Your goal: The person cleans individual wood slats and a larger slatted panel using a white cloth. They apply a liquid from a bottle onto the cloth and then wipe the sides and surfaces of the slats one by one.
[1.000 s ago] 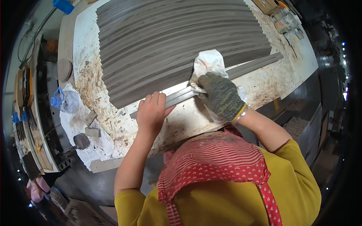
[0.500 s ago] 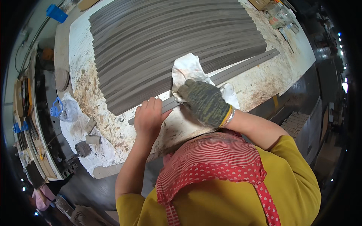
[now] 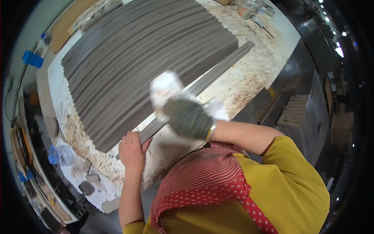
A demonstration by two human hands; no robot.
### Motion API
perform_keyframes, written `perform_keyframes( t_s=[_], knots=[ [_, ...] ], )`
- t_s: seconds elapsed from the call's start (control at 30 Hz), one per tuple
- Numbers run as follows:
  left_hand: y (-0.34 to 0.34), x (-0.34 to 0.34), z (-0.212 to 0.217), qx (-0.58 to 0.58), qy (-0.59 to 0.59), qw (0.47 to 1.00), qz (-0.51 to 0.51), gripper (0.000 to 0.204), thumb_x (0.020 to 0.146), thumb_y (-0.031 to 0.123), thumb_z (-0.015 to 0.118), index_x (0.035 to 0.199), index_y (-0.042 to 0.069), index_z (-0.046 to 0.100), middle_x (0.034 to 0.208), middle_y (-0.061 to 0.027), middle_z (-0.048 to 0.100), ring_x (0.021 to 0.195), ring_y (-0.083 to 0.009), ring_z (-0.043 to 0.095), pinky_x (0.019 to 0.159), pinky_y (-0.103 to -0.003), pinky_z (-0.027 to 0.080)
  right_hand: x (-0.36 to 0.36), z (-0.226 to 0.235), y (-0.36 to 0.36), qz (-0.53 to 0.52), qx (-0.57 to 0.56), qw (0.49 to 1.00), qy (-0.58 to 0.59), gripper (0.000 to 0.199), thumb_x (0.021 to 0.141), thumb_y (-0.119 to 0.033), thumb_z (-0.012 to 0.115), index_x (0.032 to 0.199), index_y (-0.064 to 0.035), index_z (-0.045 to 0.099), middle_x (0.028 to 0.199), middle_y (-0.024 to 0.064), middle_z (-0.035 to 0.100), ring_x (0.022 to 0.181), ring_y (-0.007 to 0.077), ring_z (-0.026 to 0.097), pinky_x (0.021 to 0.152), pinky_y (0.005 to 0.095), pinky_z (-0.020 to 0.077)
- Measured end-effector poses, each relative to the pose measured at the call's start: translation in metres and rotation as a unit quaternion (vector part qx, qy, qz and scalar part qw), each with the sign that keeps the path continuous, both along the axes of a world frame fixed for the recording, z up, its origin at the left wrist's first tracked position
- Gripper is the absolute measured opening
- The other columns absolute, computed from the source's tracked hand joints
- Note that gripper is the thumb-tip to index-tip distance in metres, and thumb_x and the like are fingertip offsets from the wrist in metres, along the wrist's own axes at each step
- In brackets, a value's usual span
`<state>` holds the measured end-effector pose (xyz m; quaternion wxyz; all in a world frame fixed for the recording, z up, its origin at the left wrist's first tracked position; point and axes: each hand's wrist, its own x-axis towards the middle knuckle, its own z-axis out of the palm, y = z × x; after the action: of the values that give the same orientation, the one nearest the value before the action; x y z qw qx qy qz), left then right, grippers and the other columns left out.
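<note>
A narrow grey wood strip (image 3: 224,68), grooved along its length, lies slantwise on the stained white tabletop (image 3: 243,80). My bare left hand (image 3: 132,150) grips its near left end, fingers over the top and thumb at the side. My right hand (image 3: 189,117), in a dark mottled knit glove with a yellow cuff, is closed on a crumpled white cloth (image 3: 166,86) over the middle of the strip. The hand and cloth are smeared by motion; whether the cloth touches the strip I cannot tell. Just beyond lies a wide spread of similar grey strips (image 3: 144,70), side by side.
At the left corner, a clear bottle with a blue handle (image 3: 54,155) and small blocks (image 3: 92,178) sit on white sheeting. A blue container (image 3: 33,59) stands far left. Jars (image 3: 249,8) are at the far right. Stacked pieces (image 3: 294,113) stand beyond the table's right edge.
The whole view has turned, so the table and strips appear shifted left. My left hand keeps its hold on the strip's end; the gloved hand with the cloth is now blurred.
</note>
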<state>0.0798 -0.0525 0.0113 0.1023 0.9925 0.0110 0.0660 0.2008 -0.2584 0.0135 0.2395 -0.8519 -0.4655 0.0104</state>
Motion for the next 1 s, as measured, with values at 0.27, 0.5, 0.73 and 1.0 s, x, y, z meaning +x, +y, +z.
perform_keyframes(
  t_s=[0.27,0.5,0.73,1.0],
  knots=[
    [-0.010,0.012,0.007,0.021,0.047,0.999,0.010,0.043,0.073,0.037,0.074,0.094,0.005,0.055,0.090,-0.0086,0.056,0.082,-0.0276,0.054,0.069,-0.039,0.042,0.150,0.050,-0.233,-0.420,-0.156,0.893,-0.033,0.034,0.088,-0.020,0.059,0.112,0.0022,0.057,0.107,0.0109,0.063,0.085,0.0230,0.065,0.074,0.0320,0.0543],
    [-0.063,0.068,0.034,-0.045,0.030,0.998,-0.037,0.045,0.078,0.043,0.068,0.099,0.004,0.057,0.094,-0.0102,0.057,0.085,-0.0304,0.054,0.076,-0.041,0.042,0.062,0.038,-0.085,-0.035,-0.052,0.986,-0.153,0.036,0.093,-0.023,0.053,0.123,-0.0038,0.050,0.119,0.0143,0.055,0.114,0.0245,0.054,0.100,0.0348,0.0443],
    [-0.075,0.080,0.013,-0.041,0.068,0.996,-0.046,0.038,0.081,0.039,0.066,0.093,0.005,0.058,0.090,-0.0088,0.058,0.081,-0.0277,0.055,0.069,-0.037,0.043,0.157,-0.020,-0.210,-0.262,0.159,0.936,0.170,0.027,0.084,-0.011,0.061,0.110,-0.0055,0.058,0.117,0.0127,0.057,0.106,0.0221,0.058,0.090,0.0332,0.0500],
    [-0.078,0.089,0.025,-0.073,0.124,0.989,-0.035,0.041,0.082,0.037,0.064,0.102,0.001,0.057,0.095,-0.0126,0.058,0.085,-0.0335,0.054,0.075,-0.041,0.043,0.240,0.023,-0.296,-0.445,0.055,0.884,0.133,0.048,0.085,-0.027,0.064,0.121,0.0038,0.057,0.113,0.0207,0.064,0.104,0.0274,0.061,0.092,0.0345,0.0450]
  ],
)
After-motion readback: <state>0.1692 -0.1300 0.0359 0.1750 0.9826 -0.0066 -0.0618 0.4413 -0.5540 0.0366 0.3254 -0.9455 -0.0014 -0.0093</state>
